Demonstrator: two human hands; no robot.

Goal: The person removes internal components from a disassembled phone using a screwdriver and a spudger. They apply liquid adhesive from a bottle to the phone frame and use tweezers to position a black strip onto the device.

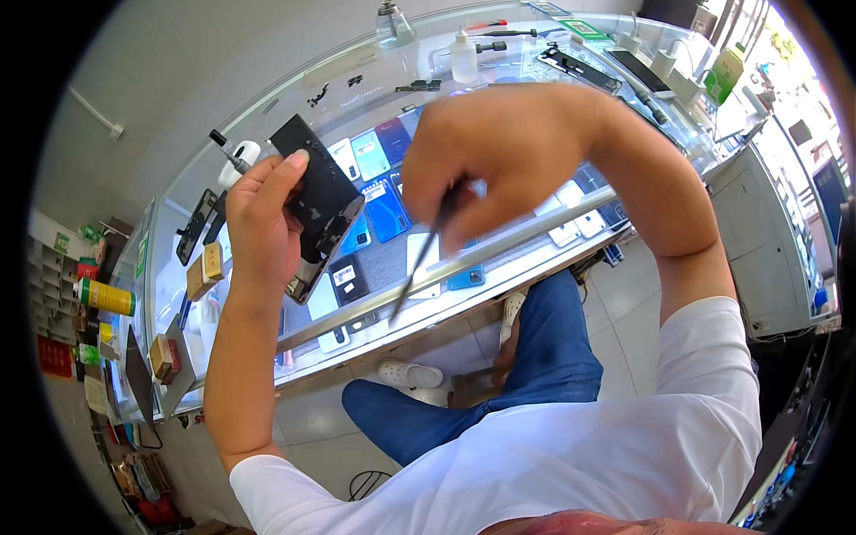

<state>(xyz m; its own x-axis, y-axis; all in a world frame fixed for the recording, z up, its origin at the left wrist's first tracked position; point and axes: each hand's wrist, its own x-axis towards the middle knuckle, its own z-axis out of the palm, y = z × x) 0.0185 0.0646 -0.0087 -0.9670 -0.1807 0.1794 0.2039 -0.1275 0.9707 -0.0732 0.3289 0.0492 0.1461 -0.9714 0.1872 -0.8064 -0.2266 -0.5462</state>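
From the head view, the left hand (260, 218) grips a dark opened phone (316, 201) above the glass desk (267, 107). The right hand (508, 156), just right of it, pinches thin tweezers (426, 254) pointing down-left, near the phone's lower end.

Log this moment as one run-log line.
left hand: holds opened phone | right hand: holds tweezers, tip pointing down, clear of phone | below: glass counter with phones inside
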